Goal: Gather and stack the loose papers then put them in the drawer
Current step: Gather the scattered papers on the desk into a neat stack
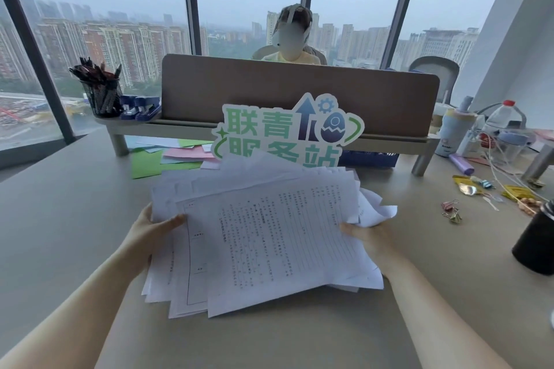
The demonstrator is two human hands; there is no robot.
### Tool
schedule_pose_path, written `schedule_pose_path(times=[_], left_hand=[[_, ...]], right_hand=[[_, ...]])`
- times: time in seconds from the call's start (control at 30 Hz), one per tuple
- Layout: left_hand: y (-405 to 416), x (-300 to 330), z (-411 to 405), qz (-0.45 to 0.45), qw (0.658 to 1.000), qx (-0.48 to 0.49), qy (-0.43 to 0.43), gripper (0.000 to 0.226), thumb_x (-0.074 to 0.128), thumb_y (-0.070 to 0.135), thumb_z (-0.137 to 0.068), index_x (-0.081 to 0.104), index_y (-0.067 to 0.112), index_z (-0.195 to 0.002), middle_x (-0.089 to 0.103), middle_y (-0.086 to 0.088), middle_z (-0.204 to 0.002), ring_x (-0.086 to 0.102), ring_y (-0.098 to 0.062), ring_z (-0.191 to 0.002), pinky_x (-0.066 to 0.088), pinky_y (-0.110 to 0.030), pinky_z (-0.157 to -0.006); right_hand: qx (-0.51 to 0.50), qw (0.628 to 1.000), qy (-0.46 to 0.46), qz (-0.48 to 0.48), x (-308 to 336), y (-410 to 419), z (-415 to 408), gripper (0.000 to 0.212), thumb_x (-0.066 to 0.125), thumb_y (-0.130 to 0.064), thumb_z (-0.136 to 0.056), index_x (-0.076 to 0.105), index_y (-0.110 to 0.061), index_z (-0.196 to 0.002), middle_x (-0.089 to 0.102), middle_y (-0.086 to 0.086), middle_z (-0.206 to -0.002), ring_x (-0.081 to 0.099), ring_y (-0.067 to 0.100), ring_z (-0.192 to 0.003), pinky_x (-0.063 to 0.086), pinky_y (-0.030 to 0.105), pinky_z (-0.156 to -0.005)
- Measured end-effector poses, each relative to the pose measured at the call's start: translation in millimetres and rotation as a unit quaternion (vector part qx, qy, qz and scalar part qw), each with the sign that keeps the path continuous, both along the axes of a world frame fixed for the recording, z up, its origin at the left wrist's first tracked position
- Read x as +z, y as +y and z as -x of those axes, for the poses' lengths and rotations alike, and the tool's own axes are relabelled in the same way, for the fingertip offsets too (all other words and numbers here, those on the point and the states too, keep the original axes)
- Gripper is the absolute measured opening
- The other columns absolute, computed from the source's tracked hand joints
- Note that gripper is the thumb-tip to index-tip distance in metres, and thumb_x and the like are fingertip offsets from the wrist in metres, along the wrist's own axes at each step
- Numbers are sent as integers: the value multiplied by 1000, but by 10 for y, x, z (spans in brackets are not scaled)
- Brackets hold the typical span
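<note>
A loose, fanned pile of white printed papers (263,237) sits in the middle of the beige desk (60,219). My left hand (150,228) grips the pile's left edge, thumb on top. My right hand (370,237) grips its right edge, thumb on the top sheet. The sheets are uneven, with corners sticking out all round and a crumpled sheet (377,207) at the right. No drawer is in view.
Coloured paper sheets (168,156) lie under a desk shelf (186,126) behind the pile. A green sign (284,126) stands right behind the papers. A pen holder (103,93) and staplers (141,106) sit on the shelf. Bottles (455,129), binder clips (451,210) and a black cup (535,237) crowd the right. A person sits beyond the partition.
</note>
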State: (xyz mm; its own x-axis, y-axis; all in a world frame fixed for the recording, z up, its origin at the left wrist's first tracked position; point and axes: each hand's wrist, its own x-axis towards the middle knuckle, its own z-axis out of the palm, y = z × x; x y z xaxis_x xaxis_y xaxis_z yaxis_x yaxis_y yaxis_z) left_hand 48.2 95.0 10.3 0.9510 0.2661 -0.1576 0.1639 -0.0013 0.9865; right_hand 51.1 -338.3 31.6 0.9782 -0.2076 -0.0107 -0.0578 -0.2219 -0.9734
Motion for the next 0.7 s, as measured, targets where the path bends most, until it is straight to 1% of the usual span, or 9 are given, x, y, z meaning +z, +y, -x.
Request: schedule_pose_path(times=[0.03,0.1,0.2,0.23,0.3,0.33,0.4,0.53,0.7], left_hand=[[40,4,-15,38,999,-30,-2,117,96,50,-30,55,6,-131,69,-16,-120,70,-31,-95,54,-43,-88],[59,28,-29,70,994,-87,-9,107,98,43,-32,62,-2,-123,72,-24,-113,72,-36,-94,57,-46,-86],[-2,68,-49,102,987,-118,-47,93,96,34,-46,62,3,-126,69,-24,-121,70,-39,-101,59,-48,-83],[-18,74,-49,119,983,-128,-54,88,95,31,-49,61,6,-127,68,-23,-122,68,-40,-103,58,-50,-84],[-43,58,-36,155,973,-163,-44,72,91,22,-60,62,12,-126,69,-22,-121,69,-40,-102,58,-52,-82],[-60,36,-28,164,971,-169,-32,64,86,15,-67,61,12,-126,69,-23,-121,70,-40,-101,59,-53,-80],[-99,-1,-17,164,974,-159,0,58,78,3,-74,57,6,-129,67,-27,-121,70,-40,-98,59,-53,-78],[-175,30,-6,144,973,-174,55,48,76,6,-74,65,-7,-118,68,-30,-116,74,-40,-91,61,-49,-74],[-260,101,-22,125,973,-189,52,41,79,6,-70,71,-5,-109,71,-30,-111,73,-42,-90,61,-50,-74]], right_hand=[[-2,1000,2,3,20,-1,23,32,86,-26,-73,60,-21,-92,65,1,-94,61,21,-85,46,42,-75],[5,1000,-3,-3,66,-9,72,36,85,-27,-74,59,-21,-97,65,0,-95,62,23,-88,47,38,-75],[35,999,-25,-26,154,-10,144,26,83,-18,-76,64,-28,-90,74,-14,-75,69,4,-76,47,21,-59],[39,998,-30,-26,169,-9,160,26,83,-17,-75,65,-30,-89,75,-17,-73,69,1,-74,46,20,-57],[36,999,-30,-28,172,-10,170,28,85,-16,-74,66,-29,-90,74,-13,-79,67,6,-80,45,24,-60],[38,998,-26,-30,150,-18,160,29,85,-15,-73,67,-27,-92,73,-8,-87,66,10,-84,46,27,-63],[48,998,-14,-27,99,-23,138,31,86,-13,-72,69,-21,-96,74,-2,-94,67,12,-88,49,29,-67],[69,996,1,-50,18,-21,130,29,84,-4,-72,71,-22,-91,78,-16,-78,71,-3,-72,52,11,-53],[97,993,12,-61,-19,-45,127,34,82,-4,-72,72,-21,-99,79,-10,-92,73,4,-86,53,19,-69]])
